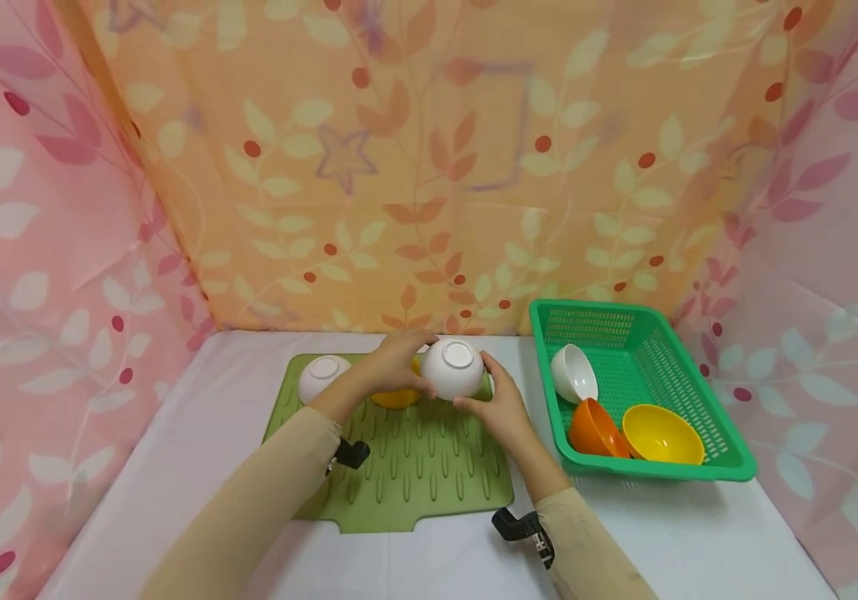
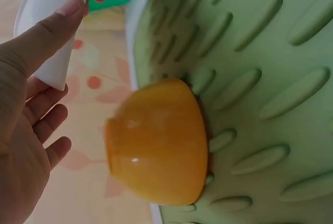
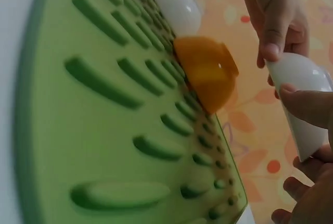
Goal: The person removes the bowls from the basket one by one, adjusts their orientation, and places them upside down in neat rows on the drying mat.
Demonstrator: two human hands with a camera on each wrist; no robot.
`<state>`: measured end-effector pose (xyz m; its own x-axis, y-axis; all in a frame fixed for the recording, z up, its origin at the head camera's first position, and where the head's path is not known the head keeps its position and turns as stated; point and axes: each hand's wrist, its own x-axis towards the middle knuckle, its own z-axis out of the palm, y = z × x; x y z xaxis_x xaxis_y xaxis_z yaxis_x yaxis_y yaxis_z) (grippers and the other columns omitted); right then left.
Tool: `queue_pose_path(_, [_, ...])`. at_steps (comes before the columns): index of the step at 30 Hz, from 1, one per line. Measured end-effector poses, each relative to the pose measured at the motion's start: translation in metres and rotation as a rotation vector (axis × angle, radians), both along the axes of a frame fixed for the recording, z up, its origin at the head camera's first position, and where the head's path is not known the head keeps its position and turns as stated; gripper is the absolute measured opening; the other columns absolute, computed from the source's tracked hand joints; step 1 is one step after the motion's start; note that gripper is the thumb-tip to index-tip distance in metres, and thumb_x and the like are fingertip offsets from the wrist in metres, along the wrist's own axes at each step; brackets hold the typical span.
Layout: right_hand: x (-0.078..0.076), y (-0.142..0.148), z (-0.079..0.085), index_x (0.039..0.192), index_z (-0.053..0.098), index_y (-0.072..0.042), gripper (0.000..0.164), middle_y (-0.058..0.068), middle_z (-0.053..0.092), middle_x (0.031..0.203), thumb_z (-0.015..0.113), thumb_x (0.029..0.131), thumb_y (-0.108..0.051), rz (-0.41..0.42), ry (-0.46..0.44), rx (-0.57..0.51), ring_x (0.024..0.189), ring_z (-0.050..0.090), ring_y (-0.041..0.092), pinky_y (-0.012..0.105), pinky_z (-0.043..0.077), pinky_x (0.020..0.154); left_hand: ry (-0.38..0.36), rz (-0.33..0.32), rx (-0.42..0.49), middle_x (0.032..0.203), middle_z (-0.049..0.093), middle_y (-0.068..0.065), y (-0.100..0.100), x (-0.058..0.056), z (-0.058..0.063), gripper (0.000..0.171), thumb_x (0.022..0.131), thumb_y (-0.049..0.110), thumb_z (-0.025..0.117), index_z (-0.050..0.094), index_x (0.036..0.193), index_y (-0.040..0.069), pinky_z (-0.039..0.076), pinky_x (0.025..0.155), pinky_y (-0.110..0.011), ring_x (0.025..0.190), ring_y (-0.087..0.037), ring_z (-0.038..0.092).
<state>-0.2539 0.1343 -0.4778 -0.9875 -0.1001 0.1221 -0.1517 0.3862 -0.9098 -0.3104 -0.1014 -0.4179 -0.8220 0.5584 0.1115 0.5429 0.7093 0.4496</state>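
Both hands hold one white bowl (image 1: 450,375) upside down above the green drying mat (image 1: 391,479). My left hand (image 1: 396,364) pinches its left rim, thumb on the near side and fingers behind. On the opposite rim, my right hand (image 1: 502,408) grips with thumb and fingers. In the right wrist view the held bowl (image 3: 304,104) hangs clear of the mat. A yellow-orange bowl (image 2: 161,143) stands upside down on the mat, partly behind the left hand in the head view. Farther left, another white bowl (image 1: 318,377) lies upside down on the mat.
A green plastic basket (image 1: 736,454) stands at the right of the white-covered table (image 1: 137,517). Inside it are a white bowl (image 1: 573,377), an orange bowl (image 1: 596,431) and a yellow bowl (image 1: 663,437). Floral curtains (image 1: 429,167) enclose the back and both sides.
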Motion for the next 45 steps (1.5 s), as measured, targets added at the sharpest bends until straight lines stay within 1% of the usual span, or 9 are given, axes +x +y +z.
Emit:
queue_pose_path(4, [-0.015,0.004,-0.012,0.159,0.034,-0.012,0.095,0.014,0.035,0.163,0.088,0.081,-0.021,0.008,-0.010,0.013,0.154,0.026,0.034,0.061,0.020,0.122,-0.011,0.013,-0.009,0.141,0.061,-0.001,0.006,-0.015,-0.013,0.088,0.067,0.048,0.095,0.060,0.139,0.014,0.027,0.118,-0.056,0.140,-0.029,0.044])
queue_pose_path(9, [-0.024,0.003,-0.023,0.159,0.034,-0.010,0.094,0.015,0.033,0.164,0.088,0.082,-0.020,0.015,-0.031,0.003,0.154,0.024,0.035,0.060,0.020,0.123,-0.040,0.039,0.000,0.138,0.064,0.000,0.010,-0.027,-0.026,0.085,0.064,0.044,0.097,0.062,0.136,0.014,0.028,0.119,-0.054,0.138,-0.028,0.045])
queue_pose_path(16, [-0.032,0.009,-0.032,0.156,0.039,-0.007,0.093,0.019,0.041,0.159,0.090,0.079,-0.020,-0.048,-0.005,0.087,0.150,0.033,0.039,0.061,0.026,0.120,-0.026,0.035,-0.043,0.158,0.046,-0.007,0.021,-0.040,-0.039,0.089,0.063,0.043,0.098,0.062,0.137,0.009,0.018,0.124,-0.055,0.151,-0.034,0.033])
queue_pose_path(18, [-0.034,0.010,-0.034,0.156,0.040,-0.007,0.092,0.019,0.043,0.158,0.090,0.079,-0.020,-0.050,-0.006,0.100,0.149,0.034,0.039,0.061,0.027,0.120,-0.014,0.043,-0.065,0.155,0.050,-0.008,0.024,-0.042,-0.040,0.088,0.063,0.044,0.098,0.063,0.136,0.009,0.021,0.124,-0.055,0.149,-0.034,0.036])
queue_pose_path(22, [-0.038,0.012,-0.038,0.155,0.042,-0.009,0.091,0.017,0.045,0.157,0.090,0.079,-0.021,-0.058,-0.020,0.139,0.148,0.036,0.038,0.060,0.029,0.119,-0.032,0.042,-0.086,0.151,0.054,-0.008,0.027,-0.044,-0.042,0.082,0.063,0.042,0.098,0.067,0.132,0.010,0.029,0.120,-0.054,0.144,-0.034,0.042])
queue_pose_path(26, [-0.040,0.014,-0.039,0.154,0.046,-0.014,0.091,0.013,0.050,0.154,0.092,0.076,-0.026,-0.071,-0.034,0.210,0.145,0.040,0.038,0.062,0.028,0.117,-0.036,0.035,-0.129,0.133,0.067,-0.004,0.028,-0.045,-0.047,0.080,0.064,0.046,0.097,0.068,0.130,0.012,0.037,0.114,-0.052,0.134,-0.029,0.049])
queue_pose_path(35, [-0.041,0.014,-0.044,0.152,0.048,-0.015,0.092,0.012,0.049,0.154,0.093,0.074,-0.032,-0.087,-0.032,0.330,0.145,0.034,0.040,0.061,0.020,0.116,0.037,0.035,-0.281,0.122,0.071,0.000,0.029,-0.044,-0.054,0.072,0.067,0.050,0.095,0.070,0.127,0.017,0.036,0.112,-0.049,0.122,-0.025,0.054])
queue_pose_path(41, [-0.039,0.014,-0.041,0.154,0.047,-0.011,0.092,0.013,0.047,0.156,0.092,0.076,-0.032,-0.079,-0.006,0.358,0.146,0.031,0.041,0.061,0.019,0.117,0.021,0.031,-0.296,0.127,0.069,-0.002,0.031,-0.045,-0.049,0.074,0.070,0.049,0.093,0.068,0.132,0.017,0.036,0.111,-0.050,0.126,-0.028,0.053])
queue_pose_path(45, [-0.039,0.016,-0.039,0.155,0.045,-0.011,0.092,0.013,0.045,0.158,0.091,0.078,-0.033,-0.073,-0.011,0.368,0.148,0.029,0.040,0.062,0.018,0.117,-0.012,0.034,-0.199,0.138,0.064,-0.003,0.033,-0.046,-0.040,0.079,0.072,0.046,0.092,0.063,0.139,0.014,0.033,0.116,-0.053,0.138,-0.029,0.047])
